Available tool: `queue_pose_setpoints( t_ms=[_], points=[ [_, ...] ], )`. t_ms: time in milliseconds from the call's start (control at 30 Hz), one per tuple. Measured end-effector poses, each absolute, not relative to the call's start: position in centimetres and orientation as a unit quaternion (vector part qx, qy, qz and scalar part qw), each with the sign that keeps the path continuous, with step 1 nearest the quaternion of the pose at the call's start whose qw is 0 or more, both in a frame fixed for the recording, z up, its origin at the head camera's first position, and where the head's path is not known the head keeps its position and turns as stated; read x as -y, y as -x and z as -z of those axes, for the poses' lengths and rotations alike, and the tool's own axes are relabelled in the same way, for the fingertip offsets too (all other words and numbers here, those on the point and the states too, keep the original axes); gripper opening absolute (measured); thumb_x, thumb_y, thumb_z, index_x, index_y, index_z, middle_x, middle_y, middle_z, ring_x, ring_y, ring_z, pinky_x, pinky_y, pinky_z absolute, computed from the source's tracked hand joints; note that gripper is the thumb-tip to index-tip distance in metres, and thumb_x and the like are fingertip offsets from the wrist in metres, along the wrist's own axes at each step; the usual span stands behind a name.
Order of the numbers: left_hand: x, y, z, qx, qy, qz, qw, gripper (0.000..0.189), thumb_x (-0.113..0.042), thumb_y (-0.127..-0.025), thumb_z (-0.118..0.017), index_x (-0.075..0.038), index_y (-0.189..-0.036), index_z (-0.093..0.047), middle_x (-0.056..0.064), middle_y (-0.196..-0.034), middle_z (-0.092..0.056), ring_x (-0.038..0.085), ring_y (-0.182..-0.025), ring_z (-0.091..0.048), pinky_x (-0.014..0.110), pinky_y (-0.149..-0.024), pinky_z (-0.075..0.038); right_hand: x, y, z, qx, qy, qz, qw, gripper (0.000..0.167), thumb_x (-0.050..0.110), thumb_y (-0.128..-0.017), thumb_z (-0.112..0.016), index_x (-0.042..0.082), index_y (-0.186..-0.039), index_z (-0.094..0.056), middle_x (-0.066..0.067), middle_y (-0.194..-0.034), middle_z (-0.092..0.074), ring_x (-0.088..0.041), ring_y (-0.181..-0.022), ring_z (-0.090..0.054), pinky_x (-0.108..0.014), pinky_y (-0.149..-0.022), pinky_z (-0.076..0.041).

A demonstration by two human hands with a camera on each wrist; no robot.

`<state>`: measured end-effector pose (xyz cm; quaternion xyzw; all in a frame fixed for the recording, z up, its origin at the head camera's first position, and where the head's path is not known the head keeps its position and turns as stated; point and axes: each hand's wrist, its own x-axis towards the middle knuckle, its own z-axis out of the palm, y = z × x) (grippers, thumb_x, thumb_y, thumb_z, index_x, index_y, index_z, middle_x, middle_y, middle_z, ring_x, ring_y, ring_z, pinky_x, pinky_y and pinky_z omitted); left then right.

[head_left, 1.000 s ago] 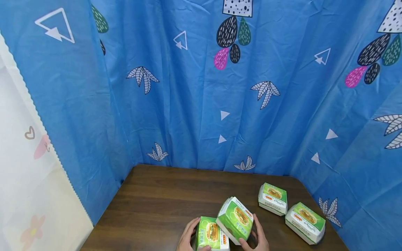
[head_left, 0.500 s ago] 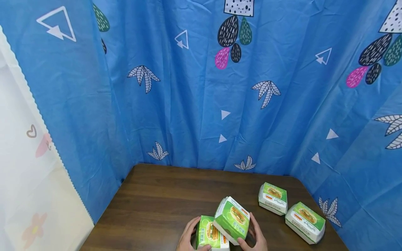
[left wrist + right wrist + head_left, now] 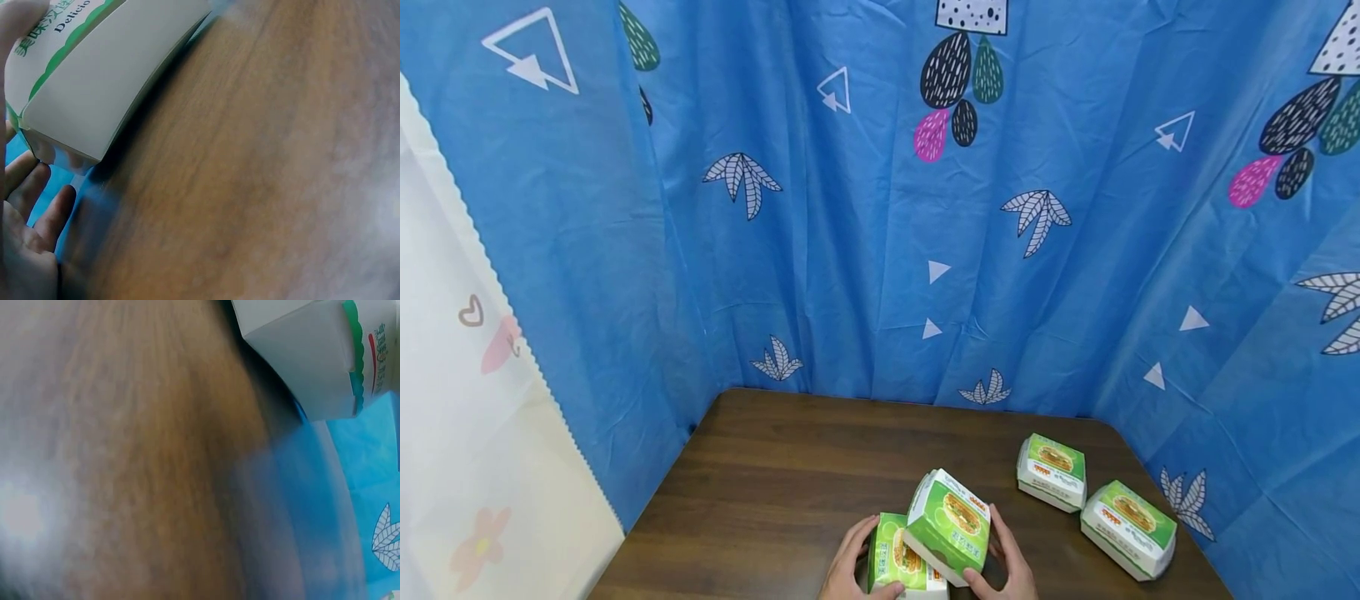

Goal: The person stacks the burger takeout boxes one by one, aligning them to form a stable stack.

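Near the front edge of the table, my left hand (image 3: 848, 571) grips a green and white burger box (image 3: 895, 567) by its left side, thumb at the front. In the left wrist view the fingers of that hand (image 3: 31, 212) show around the white box (image 3: 112, 75) low over the wood. My right hand (image 3: 1009, 575) holds a second burger box (image 3: 951, 527), turned at an angle, by its right side. This box overlaps the upper right part of the first one. A box's white side (image 3: 306, 359) shows in the right wrist view, where the right hand is hidden.
Two more burger boxes stand on the brown wooden table (image 3: 775, 483) at the right: a farther one (image 3: 1052, 472) and a nearer one (image 3: 1129, 531) beside it. A blue patterned curtain (image 3: 850, 250) hangs behind the table, with a pale cloth (image 3: 482, 417) at the left.
My right hand has slid the second box a little to the left, farther across the first box. The left hand and the two boxes at the right have stayed in place.
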<state>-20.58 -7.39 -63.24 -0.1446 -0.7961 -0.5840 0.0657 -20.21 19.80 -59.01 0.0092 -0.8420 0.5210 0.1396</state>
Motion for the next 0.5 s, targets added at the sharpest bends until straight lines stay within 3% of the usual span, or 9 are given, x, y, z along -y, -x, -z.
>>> queue_pose_setpoints(
  t_ms=[300,500],
  points=[
    [7.42,20.57,63.78,0.797,0.155,0.576,0.096,0.084,-0.032,-0.080,-0.088,-0.021,-0.154,-0.048,0.011,-0.152,-0.050,0.016,-0.131,-0.054,0.033,-0.097,-0.053,-19.40,20.29,58.88,0.842,-0.058,-0.516,0.147,0.096,0.016,-0.074,-0.088,-0.001,-0.156,-0.041,-0.022,-0.154,-0.047,0.020,-0.121,-0.040,-0.023,-0.093,-0.053],
    [7.30,20.60,63.72,0.796,0.158,0.575,0.105,0.084,-0.032,-0.079,-0.088,-0.022,-0.153,-0.049,0.011,-0.151,-0.051,0.018,-0.131,-0.054,0.032,-0.096,-0.053,-19.34,20.29,58.93,0.837,-0.076,-0.525,0.138,0.096,0.014,-0.074,-0.087,-0.001,-0.156,-0.040,-0.024,-0.156,-0.045,0.005,-0.121,-0.054,-0.021,-0.097,-0.051]
  ],
)
